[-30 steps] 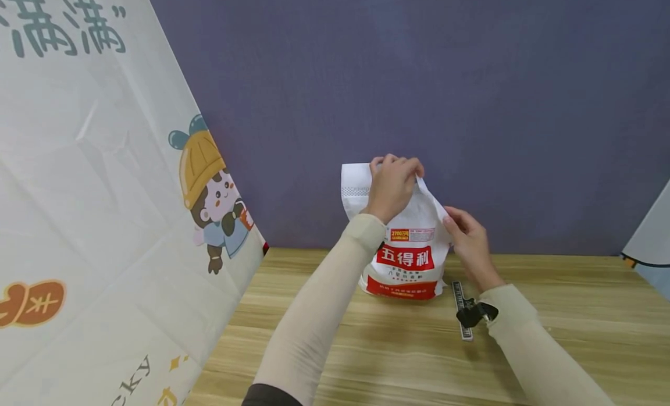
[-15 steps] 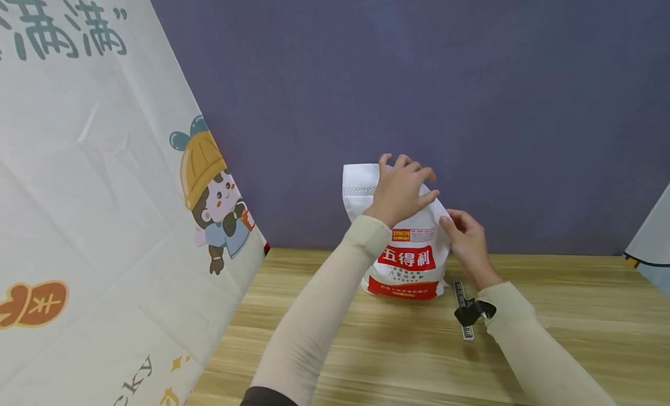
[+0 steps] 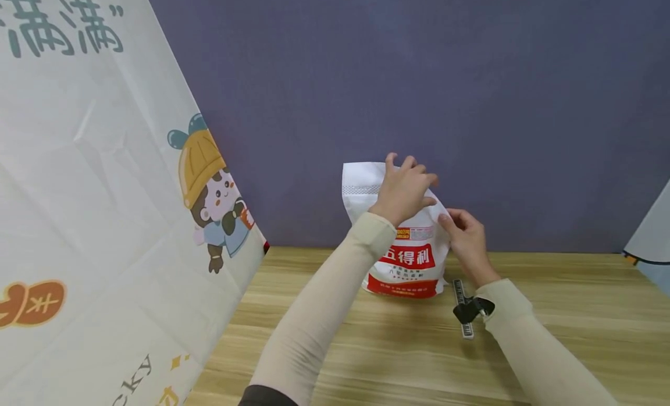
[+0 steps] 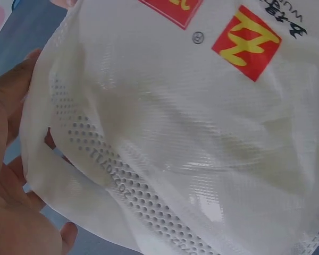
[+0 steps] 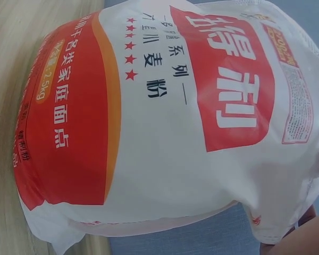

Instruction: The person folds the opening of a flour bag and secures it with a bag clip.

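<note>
**Soft, even light with dimmer close-ups**

In the head view, moderate, diffuse light spreads across the table (image 3: 586,324) to its far edge. Faint, soft-edged shadows lie beneath the right sleeve (image 3: 544,348) and before the bag (image 3: 413,243), suggesting light from above. Pale sheen picks out creases on the white panel (image 3: 99,220) beyond the table's left edge; the backdrop (image 3: 293,103) looks dark and matte. The bag's smallest print blurs there. The left wrist view is greyer, with small glints on the bag's weave. The right wrist view shows large lettering crisply.
</note>
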`<move>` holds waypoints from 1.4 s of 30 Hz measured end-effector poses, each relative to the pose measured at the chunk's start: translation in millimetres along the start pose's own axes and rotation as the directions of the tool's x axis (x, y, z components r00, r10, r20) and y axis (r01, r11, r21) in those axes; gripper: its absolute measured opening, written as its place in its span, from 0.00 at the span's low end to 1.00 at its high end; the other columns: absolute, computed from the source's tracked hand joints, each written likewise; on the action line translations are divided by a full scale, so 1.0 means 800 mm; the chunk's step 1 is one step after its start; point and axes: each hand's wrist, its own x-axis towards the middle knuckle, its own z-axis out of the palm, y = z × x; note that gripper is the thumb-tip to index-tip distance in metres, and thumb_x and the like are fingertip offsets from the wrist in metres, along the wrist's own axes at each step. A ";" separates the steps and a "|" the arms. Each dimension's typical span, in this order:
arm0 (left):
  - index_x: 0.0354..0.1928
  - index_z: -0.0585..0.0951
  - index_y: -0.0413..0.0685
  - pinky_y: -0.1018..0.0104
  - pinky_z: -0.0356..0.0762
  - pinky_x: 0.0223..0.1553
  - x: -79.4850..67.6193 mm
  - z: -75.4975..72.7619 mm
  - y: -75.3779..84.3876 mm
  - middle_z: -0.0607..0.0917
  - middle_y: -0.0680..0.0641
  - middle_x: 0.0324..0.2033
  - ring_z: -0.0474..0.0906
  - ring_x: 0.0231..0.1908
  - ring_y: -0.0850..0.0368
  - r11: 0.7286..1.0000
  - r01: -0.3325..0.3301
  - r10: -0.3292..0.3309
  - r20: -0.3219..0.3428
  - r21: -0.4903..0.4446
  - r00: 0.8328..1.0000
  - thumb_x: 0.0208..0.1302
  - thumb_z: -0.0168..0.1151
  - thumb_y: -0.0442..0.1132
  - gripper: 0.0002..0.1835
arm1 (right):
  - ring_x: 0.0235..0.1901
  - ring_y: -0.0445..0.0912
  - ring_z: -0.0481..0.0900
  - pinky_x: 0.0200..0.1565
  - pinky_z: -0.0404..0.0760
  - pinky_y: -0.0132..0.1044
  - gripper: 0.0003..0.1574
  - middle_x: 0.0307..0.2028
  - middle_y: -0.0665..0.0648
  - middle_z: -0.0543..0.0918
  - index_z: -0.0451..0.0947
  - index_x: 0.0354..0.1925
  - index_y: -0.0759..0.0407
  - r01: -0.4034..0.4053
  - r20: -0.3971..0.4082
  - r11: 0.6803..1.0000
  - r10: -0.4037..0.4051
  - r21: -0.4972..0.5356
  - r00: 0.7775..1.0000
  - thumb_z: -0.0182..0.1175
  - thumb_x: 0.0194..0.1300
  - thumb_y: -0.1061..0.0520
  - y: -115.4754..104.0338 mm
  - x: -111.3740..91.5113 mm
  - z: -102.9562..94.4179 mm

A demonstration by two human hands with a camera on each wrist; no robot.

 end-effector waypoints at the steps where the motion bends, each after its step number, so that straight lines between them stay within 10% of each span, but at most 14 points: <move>1: 0.57 0.83 0.78 0.41 0.53 0.72 0.000 0.001 -0.001 0.85 0.64 0.55 0.71 0.63 0.60 1.000 0.000 0.000 0.001 0.002 1.000 0.64 0.64 0.66 0.20 | 0.45 0.37 0.75 0.41 0.80 0.25 0.30 0.43 0.41 0.78 0.76 0.62 0.61 -0.005 -0.001 1.000 0.005 0.002 1.000 0.58 0.74 0.42 0.000 0.001 0.000; 28: 0.54 0.85 0.73 0.43 0.52 0.74 0.000 0.011 -0.010 0.88 0.66 0.50 0.75 0.57 0.63 1.000 0.013 -0.013 -0.012 -0.001 1.000 0.71 0.62 0.57 0.13 | 0.39 0.38 0.77 0.36 0.81 0.24 0.24 0.38 0.41 0.80 0.81 0.53 0.59 -0.039 -0.076 0.999 0.040 0.021 0.996 0.62 0.72 0.43 0.005 0.006 0.001; 42: 0.51 0.87 0.71 0.45 0.52 0.74 0.000 0.013 -0.011 0.89 0.67 0.47 0.77 0.54 0.65 1.000 0.012 -0.012 -0.052 -0.007 0.999 0.72 0.61 0.54 0.11 | 0.45 0.47 0.76 0.35 0.76 0.20 0.25 0.52 0.63 0.81 0.78 0.57 0.63 -0.025 -0.071 0.976 0.009 -0.218 0.997 0.53 0.78 0.45 0.007 0.000 -0.008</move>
